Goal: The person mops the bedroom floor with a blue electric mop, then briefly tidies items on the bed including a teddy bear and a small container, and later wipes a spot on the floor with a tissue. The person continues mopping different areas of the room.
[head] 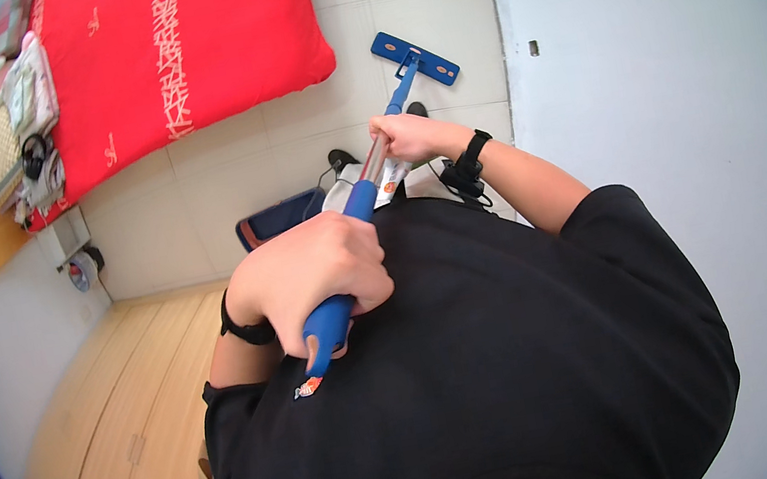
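Observation:
A flat mop with a blue and metal pole [377, 163] runs from my chest out to the tiled floor. My left hand [317, 273] is wrapped around the blue grip near the pole's upper end. Lower down, my right hand [410, 136] grips the pole where the metal meets a blue section. The rectangular blue mop head [415, 57] lies on the pale floor tiles, turned at an angle, between the bed and the wall. Its underside is hidden. Both wrists wear black bands.
A bed with a red cover [229, 44] stands at the upper left. By my feet is a dark blue bucket or tray [281, 218]. The white wall [638, 121] rises on the right. A small fan [83, 271] and wooden cabinet doors [122, 405] are at left.

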Available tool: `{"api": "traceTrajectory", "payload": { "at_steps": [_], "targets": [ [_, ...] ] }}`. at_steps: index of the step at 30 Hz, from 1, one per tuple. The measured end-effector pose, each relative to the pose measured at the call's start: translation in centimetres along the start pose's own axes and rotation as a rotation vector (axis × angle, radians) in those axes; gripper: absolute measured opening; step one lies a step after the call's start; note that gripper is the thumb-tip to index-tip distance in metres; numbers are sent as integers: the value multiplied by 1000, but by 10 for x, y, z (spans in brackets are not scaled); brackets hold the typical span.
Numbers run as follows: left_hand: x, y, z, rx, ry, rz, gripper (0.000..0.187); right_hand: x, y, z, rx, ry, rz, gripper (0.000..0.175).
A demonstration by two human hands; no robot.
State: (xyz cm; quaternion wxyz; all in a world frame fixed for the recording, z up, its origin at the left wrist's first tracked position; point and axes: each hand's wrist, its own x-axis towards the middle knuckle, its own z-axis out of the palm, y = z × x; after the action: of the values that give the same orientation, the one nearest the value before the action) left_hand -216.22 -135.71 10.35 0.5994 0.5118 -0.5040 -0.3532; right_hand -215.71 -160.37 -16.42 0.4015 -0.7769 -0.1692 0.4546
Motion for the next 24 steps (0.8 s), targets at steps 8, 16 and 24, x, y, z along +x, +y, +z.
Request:
{"api": "traceTrajectory", "payload": {
  "at_steps": [8, 16, 24],
  "targets": [
    [-152, 68, 79, -3, 723, -22, 24, 72, -123, 105, -188, -298, -165, 32],
    [-242, 80, 180, 31, 1528, -1, 28, 123, -169, 193, -361, -491, -314, 37],
    [-236, 42, 216, -76, 1841, 122, 24, 107, -135, 195, -347, -512, -205, 36]
  ]
}}
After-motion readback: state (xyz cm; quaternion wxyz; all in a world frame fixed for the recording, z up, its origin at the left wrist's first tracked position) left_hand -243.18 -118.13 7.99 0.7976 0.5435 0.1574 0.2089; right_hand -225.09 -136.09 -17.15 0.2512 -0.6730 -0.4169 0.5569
